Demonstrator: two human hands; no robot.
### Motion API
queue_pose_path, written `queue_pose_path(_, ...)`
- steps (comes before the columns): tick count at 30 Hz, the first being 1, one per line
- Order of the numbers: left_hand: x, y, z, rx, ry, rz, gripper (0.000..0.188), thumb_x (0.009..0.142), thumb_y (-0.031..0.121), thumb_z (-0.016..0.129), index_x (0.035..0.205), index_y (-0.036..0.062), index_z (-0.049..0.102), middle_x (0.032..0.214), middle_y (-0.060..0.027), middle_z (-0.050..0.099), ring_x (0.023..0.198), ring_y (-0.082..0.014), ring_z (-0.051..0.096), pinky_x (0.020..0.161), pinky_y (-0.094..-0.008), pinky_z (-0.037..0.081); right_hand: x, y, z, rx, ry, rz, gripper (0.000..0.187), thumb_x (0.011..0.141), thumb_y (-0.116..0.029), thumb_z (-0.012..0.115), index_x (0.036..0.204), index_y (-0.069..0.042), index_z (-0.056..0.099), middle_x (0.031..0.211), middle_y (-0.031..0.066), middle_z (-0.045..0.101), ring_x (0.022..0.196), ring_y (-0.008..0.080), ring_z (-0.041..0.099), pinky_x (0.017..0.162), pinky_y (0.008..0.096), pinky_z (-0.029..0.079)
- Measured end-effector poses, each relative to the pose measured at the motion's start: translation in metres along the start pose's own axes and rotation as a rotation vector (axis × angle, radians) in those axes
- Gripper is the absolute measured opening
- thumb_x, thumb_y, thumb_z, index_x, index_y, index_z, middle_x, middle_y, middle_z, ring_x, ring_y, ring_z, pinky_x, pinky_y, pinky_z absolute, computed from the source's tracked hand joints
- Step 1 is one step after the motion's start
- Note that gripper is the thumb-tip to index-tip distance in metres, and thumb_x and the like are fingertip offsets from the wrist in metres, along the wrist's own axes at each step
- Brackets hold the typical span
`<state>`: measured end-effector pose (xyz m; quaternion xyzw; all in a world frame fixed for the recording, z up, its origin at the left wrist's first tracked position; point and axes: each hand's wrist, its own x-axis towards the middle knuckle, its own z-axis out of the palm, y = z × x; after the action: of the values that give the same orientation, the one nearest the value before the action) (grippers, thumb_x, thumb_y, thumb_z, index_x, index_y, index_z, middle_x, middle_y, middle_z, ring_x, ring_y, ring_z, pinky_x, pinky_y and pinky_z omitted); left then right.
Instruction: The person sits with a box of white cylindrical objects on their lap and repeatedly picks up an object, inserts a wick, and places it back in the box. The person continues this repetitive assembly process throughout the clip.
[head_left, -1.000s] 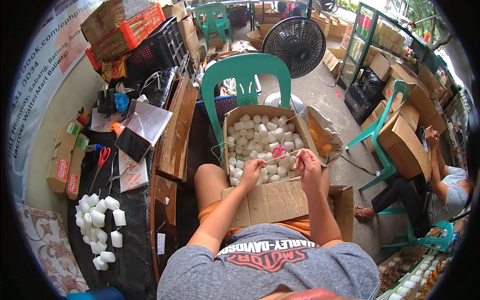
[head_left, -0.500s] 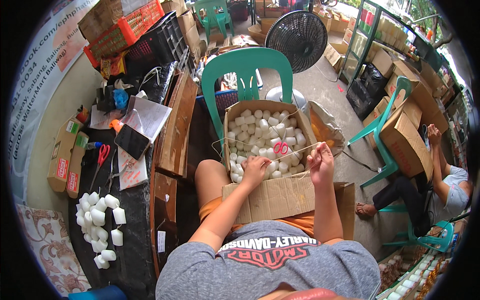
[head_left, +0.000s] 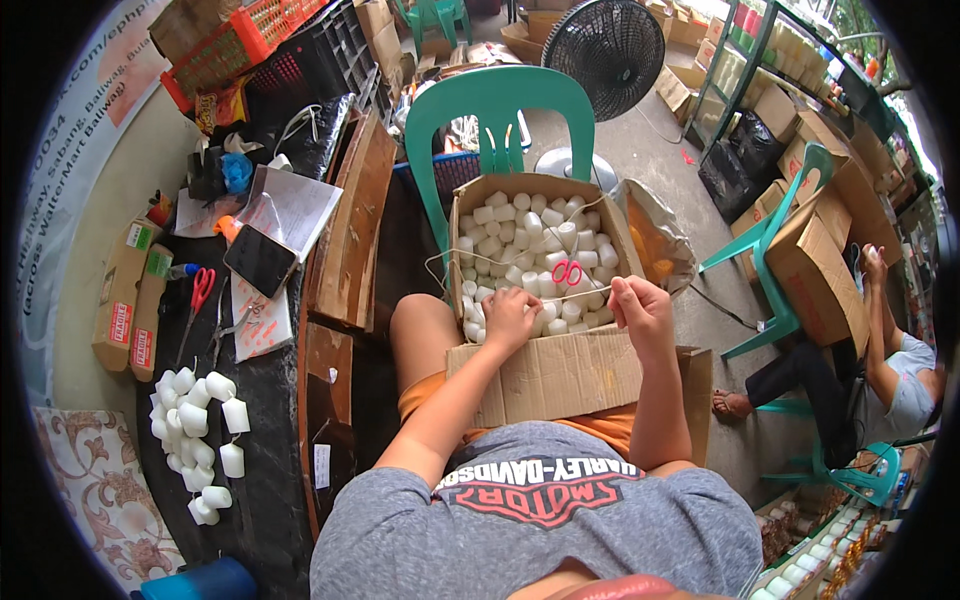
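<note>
Left hand (head_left: 510, 318) closed on a white candle (head_left: 528, 310) at the cardboard box (head_left: 560, 375) near edge; right hand (head_left: 640, 310) pinches string (head_left: 570, 297) taut. Keep tension even. Red-handled scissors (head_left: 567, 273) lie beyond on the candles.

grey concrete floor (head_left: 650, 160), green plastic chairs (head_left: 497, 105), black standing fan (head_left: 610, 45).

Your left hand (head_left: 510, 312) and right hand (head_left: 640, 308) hold a thin string (head_left: 575, 296) stretched between them over the cardboard box (head_left: 560, 375) on your lap. The box holds white cylindrical candles (head_left: 510, 225) and red-handled scissors (head_left: 567, 272). Green plastic chair (head_left: 497, 105) stands just behind the box.
</note>
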<state>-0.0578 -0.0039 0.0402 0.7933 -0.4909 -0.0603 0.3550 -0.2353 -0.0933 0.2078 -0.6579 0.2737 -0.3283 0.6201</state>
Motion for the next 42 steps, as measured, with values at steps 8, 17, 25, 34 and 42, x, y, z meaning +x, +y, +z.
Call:
queue_pose_path(8, 0.003, -0.012, 0.005, -0.170, -0.125, -0.038, 0.017, 0.076, 0.030, 0.067, 0.080, 0.0131, 0.066, 0.090, -0.0025, 0.061, 0.093, -0.0236, 0.052, 0.085, -0.0379, 0.033, -0.006, -0.023, -0.014, 0.046, 0.093, -0.433, 0.028, 0.088, -0.012, 0.059, 0.063, -0.003, 0.051, 0.076, 0.0052, 0.053, 0.071, 0.0101, 0.048, 0.063, 0.0230, 0.039)
queue_pose_path(17, 0.000, -0.011, 0.007, -0.197, -0.238, 0.133, 0.015, 0.081, 0.025, 0.064, 0.082, 0.0098, 0.067, 0.088, -0.0065, 0.061, 0.090, -0.0260, 0.054, 0.079, -0.0382, 0.040, -0.010, -0.017, -0.013, 0.691, -0.255, -0.260, 0.045, 0.090, -0.039, 0.046, 0.090, 0.004, 0.058, 0.094, 0.0109, 0.050, 0.092, 0.0199, 0.052, 0.087, 0.0370, 0.043)
queue_pose_path(25, -0.002, -0.001, 0.005, -0.031, -0.088, 0.239, 0.013, 0.081, 0.022, 0.059, 0.076, 0.0116, 0.066, 0.082, -0.0065, 0.060, 0.081, -0.0275, 0.056, 0.072, -0.0417, 0.043, 0.007, -0.050, 0.043, -1.026, 0.331, -0.633, 0.021, 0.078, -0.016, 0.063, 0.098, -0.010, 0.061, 0.129, 0.0152, 0.036, 0.118, 0.0307, 0.035, 0.096, 0.0436, 0.029)
queue_pose_path(34, 0.001, -0.015, 0.026, -0.110, 0.218, 0.168, 0.013, 0.087, 0.018, 0.050, 0.087, 0.0049, 0.048, 0.087, -0.0141, 0.049, 0.079, -0.0336, 0.048, 0.071, -0.0426, 0.040, 0.020, -0.030, 0.247, -0.523, -0.595, -1.007, 0.048, 0.078, -0.025, 0.064, 0.116, -0.001, 0.048, 0.127, 0.0186, 0.040, 0.115, 0.0345, 0.041, 0.097, 0.0408, 0.037)
queue_pose_path(42, -0.008, -0.009, 0.014, -0.967, -0.145, -0.188, 0.007, 0.089, 0.015, 0.050, 0.088, 0.0076, 0.048, 0.082, 0.0009, 0.045, 0.073, -0.0114, 0.042, 0.067, -0.0281, 0.040, 0.071, -0.048, 0.383, -0.831, -0.608, -0.654, 0.076, 0.074, -0.044, 0.065, 0.119, 0.012, 0.041, 0.115, 0.0270, 0.048, 0.110, 0.0360, 0.045, 0.094, 0.0429, 0.038)
